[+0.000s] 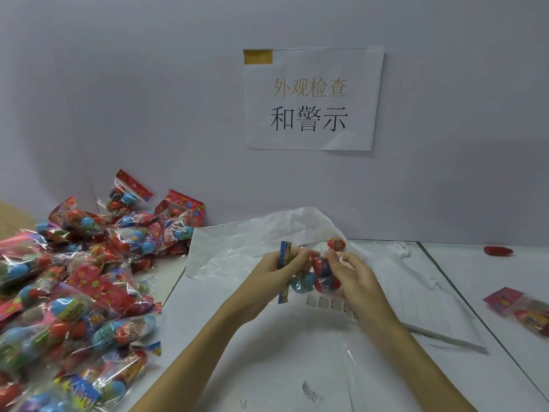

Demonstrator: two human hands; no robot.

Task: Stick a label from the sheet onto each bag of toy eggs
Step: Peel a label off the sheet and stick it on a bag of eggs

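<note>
1. White surface [267, 367] is seen against a pale wall; a paper notice [312, 99] with printed characters is fixed to the wall behind it, a strip of tan tape at its top left corner.
2. One bag of toy eggs [319, 272] is held above the surface, near its middle, between both hands. Red and blue eggs are visible through the clear film.
3. Left hand [279, 272]: fingers are curled round the bag's printed header card, which stands upright in the grip.
4. Right hand [353, 275]: fingers are curled over the egg end of the bag, pinching the film. Whether a label is carried under the fingers cannot be told.
5. Label sheet [329, 303] lies flat on the surface directly beneath the hands, partly hidden by the right wrist; a row of small printed labels shows.
6. Crumpled white paper [237, 248] lies behind the hands against the wall, with a loose red egg [336, 243] just beside it.
7. A large pile of bags [74, 286] covers the left of the surface, reaching the wall.
8. A single bag [523, 310] lies at the right edge, well apart from the hands; a small red object [498, 250] lies near the wall beyond it.
9. A white pen-like stick [445, 337] lies on paperwork right of the right forearm.
</note>
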